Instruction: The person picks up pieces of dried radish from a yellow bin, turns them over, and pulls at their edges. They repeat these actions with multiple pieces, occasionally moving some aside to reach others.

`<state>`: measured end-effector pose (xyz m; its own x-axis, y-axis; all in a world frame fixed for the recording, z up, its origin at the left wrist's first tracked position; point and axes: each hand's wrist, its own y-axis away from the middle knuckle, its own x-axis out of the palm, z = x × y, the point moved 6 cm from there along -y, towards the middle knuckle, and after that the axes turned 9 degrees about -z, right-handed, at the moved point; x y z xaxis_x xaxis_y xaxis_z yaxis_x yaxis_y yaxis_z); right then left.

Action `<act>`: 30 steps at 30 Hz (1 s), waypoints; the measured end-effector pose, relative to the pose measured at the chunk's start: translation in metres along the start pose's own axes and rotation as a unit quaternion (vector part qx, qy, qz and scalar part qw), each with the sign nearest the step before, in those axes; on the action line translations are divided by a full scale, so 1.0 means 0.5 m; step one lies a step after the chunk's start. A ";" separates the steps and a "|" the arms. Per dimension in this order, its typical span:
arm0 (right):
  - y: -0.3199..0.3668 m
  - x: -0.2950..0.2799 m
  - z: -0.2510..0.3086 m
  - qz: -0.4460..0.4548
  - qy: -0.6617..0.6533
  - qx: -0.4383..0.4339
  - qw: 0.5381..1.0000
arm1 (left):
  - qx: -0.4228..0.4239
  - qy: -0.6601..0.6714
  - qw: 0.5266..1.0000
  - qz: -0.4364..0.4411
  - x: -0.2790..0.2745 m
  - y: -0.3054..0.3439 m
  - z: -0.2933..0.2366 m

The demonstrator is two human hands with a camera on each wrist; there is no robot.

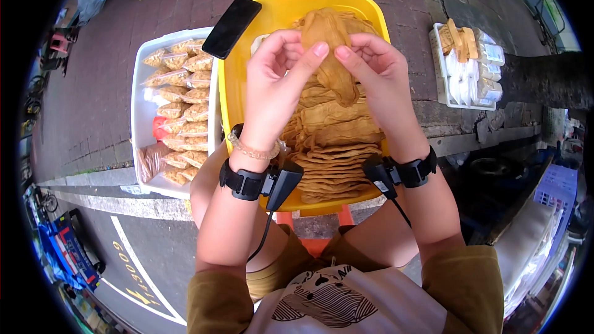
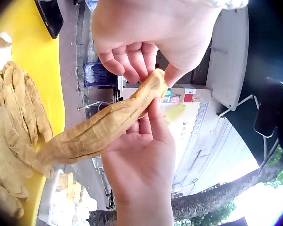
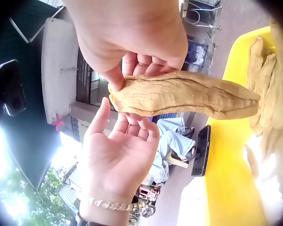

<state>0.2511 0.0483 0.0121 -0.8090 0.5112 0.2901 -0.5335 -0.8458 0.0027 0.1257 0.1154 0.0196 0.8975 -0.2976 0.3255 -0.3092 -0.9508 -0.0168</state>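
Observation:
A tan, wrinkled, folded sheet of dried bean curd (image 1: pixel 334 55) hangs above a yellow tub (image 1: pixel 232 86). Both hands hold its upper end. My left hand (image 1: pixel 303 49), with a bead bracelet on its wrist, pinches the end between thumb and fingers (image 2: pixel 151 61). My right hand (image 1: pixel 356 52) pinches the same end from the other side (image 3: pixel 127 70). In the wrist views the sheet (image 2: pixel 99 129) (image 3: pixel 179 96) runs long and narrow away from the fingers towards the tub. A thick stack of similar sheets (image 1: pixel 337 161) fills the tub.
A black phone (image 1: pixel 232 26) lies on the tub's left rim. Left of it, a white tray (image 1: pixel 139 86) holds several bagged snacks (image 1: pixel 185 111). Another white tray (image 1: pixel 440 74) with packed goods sits at right on the paving. An orange stool (image 1: pixel 315 241) shows under the tub.

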 end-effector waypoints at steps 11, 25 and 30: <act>0.001 -0.003 0.010 -0.018 -0.005 -0.013 1.000 | 0.115 -0.156 0.981 0.030 -0.007 -0.009 -0.004; 0.004 -0.011 0.011 -0.014 -0.004 -0.037 0.999 | 0.164 -0.205 0.963 0.062 0.001 -0.002 -0.033; 0.003 -0.008 0.017 0.001 0.056 -0.064 0.996 | 0.173 -0.244 0.952 0.063 -0.007 -0.007 -0.025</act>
<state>0.2556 0.0439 0.0189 -0.8291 0.5290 0.1810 -0.5526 -0.8245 -0.1217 0.1197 0.1210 0.0302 0.9252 -0.3356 -0.1773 -0.3785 -0.8509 -0.3642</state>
